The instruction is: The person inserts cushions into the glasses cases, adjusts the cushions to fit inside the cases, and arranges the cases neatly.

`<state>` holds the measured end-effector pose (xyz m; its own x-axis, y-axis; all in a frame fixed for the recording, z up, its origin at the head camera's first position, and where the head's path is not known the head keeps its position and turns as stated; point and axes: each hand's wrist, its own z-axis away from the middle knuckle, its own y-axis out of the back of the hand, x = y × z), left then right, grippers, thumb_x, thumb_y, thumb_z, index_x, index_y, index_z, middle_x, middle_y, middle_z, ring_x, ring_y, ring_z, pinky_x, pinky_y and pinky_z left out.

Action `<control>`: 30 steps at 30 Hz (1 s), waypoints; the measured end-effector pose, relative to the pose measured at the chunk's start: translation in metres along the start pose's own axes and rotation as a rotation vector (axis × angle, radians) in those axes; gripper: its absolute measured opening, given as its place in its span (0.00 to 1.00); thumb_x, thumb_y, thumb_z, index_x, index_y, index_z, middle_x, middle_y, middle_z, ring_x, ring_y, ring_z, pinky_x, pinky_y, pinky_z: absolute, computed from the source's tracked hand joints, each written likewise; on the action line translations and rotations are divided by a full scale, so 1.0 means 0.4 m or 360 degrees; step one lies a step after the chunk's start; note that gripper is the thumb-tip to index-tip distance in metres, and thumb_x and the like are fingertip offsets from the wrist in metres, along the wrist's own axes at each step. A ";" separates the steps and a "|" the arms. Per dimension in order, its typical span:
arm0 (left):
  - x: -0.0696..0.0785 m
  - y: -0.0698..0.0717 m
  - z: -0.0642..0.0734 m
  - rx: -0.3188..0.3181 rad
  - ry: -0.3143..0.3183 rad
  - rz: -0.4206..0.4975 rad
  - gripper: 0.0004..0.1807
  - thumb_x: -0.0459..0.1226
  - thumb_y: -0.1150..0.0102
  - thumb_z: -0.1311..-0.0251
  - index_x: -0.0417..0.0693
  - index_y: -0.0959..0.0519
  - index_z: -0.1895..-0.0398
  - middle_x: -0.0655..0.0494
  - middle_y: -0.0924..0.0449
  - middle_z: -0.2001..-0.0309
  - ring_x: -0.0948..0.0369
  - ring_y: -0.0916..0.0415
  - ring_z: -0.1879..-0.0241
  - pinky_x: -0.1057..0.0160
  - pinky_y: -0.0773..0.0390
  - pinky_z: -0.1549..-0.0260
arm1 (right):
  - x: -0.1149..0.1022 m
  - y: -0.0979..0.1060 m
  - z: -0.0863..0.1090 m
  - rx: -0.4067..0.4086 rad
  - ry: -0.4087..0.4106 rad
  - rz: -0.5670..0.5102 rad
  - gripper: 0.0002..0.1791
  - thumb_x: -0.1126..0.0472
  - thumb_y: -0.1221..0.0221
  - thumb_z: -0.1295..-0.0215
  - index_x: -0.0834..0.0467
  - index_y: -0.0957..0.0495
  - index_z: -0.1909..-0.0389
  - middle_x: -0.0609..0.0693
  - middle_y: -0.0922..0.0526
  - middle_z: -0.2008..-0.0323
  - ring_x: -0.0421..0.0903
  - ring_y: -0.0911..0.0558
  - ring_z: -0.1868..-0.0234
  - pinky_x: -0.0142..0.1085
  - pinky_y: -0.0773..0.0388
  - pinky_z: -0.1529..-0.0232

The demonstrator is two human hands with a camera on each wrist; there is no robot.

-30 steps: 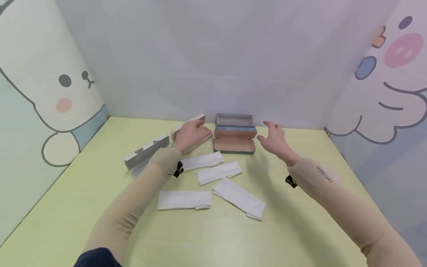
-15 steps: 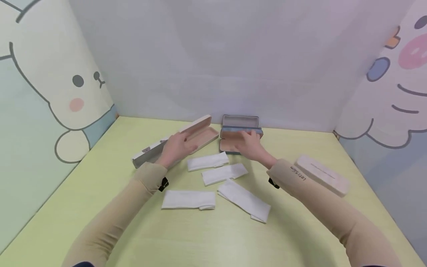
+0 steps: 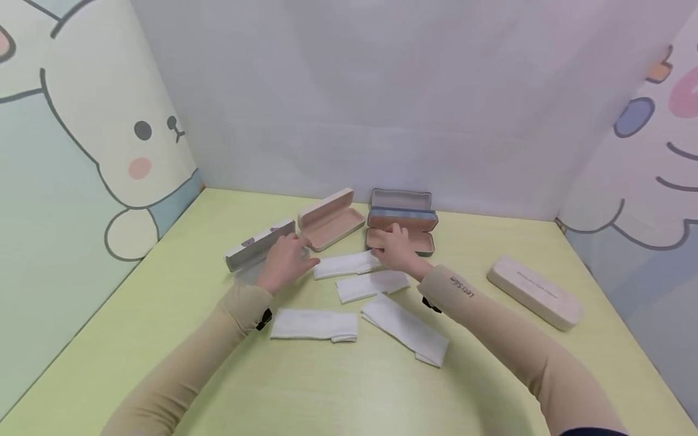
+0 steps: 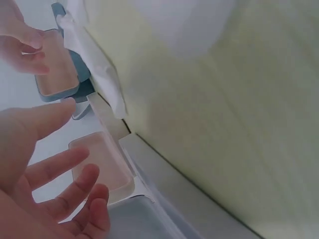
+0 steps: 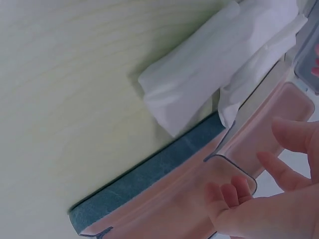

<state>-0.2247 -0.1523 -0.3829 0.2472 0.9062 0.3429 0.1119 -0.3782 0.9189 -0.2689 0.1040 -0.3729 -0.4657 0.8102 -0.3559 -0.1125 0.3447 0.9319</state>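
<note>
My left hand [image 3: 286, 263] hovers over the open white case with grey lining [image 3: 262, 245], thumb and fingers apart and holding nothing. In the left wrist view its fingers [image 4: 65, 172] spread with gaps between them. My right hand [image 3: 400, 249] reaches over the open blue case with pink lining [image 3: 422, 242], close to the end of a folded white cloth [image 3: 343, 265]. The right wrist view shows its thumb and forefinger apart, other fingers bent, and nothing between them. An open cream case with pink lining [image 3: 332, 227] stands between the hands.
Folded white cloths lie nearer: one [image 3: 373, 286] mid-table, one [image 3: 313, 325] at left, a slanted one [image 3: 406, 330] at right. A closed pale pink case [image 3: 534, 292] lies far right. Another open case with grey lining [image 3: 400, 199] stands behind the blue one, against the wall.
My right hand has moved left and nearer, from beside the blue case to over it. My left hand has left the cream case for the white one. The closed pink case came into view.
</note>
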 end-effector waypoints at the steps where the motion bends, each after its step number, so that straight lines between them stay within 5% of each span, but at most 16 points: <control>1: 0.001 -0.002 0.001 -0.0013 -0.0008 -0.0008 0.20 0.45 0.33 0.45 0.41 0.17 0.54 0.42 0.19 0.54 0.45 0.26 0.54 0.49 0.25 0.54 | 0.001 -0.006 0.000 0.0013 0.0007 0.0003 0.22 0.60 0.43 0.34 0.62 0.27 0.40 0.64 0.21 0.50 0.59 0.34 0.46 0.54 0.42 0.44; 9: 0.008 -0.020 0.009 -0.0085 -0.0059 -0.0102 0.19 0.44 0.33 0.46 0.41 0.17 0.56 0.44 0.20 0.55 0.45 0.27 0.50 0.47 0.28 0.51 | -0.001 -0.056 0.002 0.0071 0.0082 0.0125 0.16 0.62 0.38 0.38 0.60 0.21 0.49 0.61 0.22 0.62 0.55 0.33 0.56 0.48 0.41 0.52; 16: 0.006 -0.040 0.007 -0.0082 -0.0058 -0.0214 0.16 0.45 0.32 0.47 0.42 0.16 0.61 0.43 0.21 0.56 0.44 0.29 0.47 0.44 0.26 0.54 | -0.002 -0.078 0.000 0.0072 0.0074 0.0153 0.15 0.64 0.37 0.40 0.61 0.20 0.52 0.59 0.25 0.63 0.51 0.37 0.61 0.45 0.42 0.56; 24: 0.013 -0.037 -0.014 -0.0236 0.0020 -0.0255 0.16 0.46 0.34 0.45 0.44 0.17 0.62 0.44 0.23 0.51 0.44 0.32 0.43 0.44 0.28 0.49 | -0.012 -0.067 -0.008 -0.0036 -0.0017 0.0169 0.16 0.64 0.38 0.39 0.63 0.20 0.50 0.58 0.20 0.60 0.50 0.39 0.63 0.43 0.45 0.55; 30: 0.013 -0.038 -0.026 -0.0291 0.0026 -0.0264 0.13 0.45 0.33 0.46 0.45 0.16 0.68 0.47 0.20 0.58 0.47 0.28 0.52 0.46 0.27 0.53 | -0.016 -0.067 -0.020 -0.0101 -0.0042 0.0174 0.12 0.64 0.43 0.35 0.64 0.18 0.55 0.58 0.18 0.57 0.50 0.38 0.62 0.44 0.45 0.51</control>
<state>-0.2353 -0.1398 -0.3931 0.2245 0.9565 0.1861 -0.0266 -0.1849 0.9824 -0.2701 0.0859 -0.3950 -0.4552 0.8538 -0.2526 -0.1176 0.2235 0.9676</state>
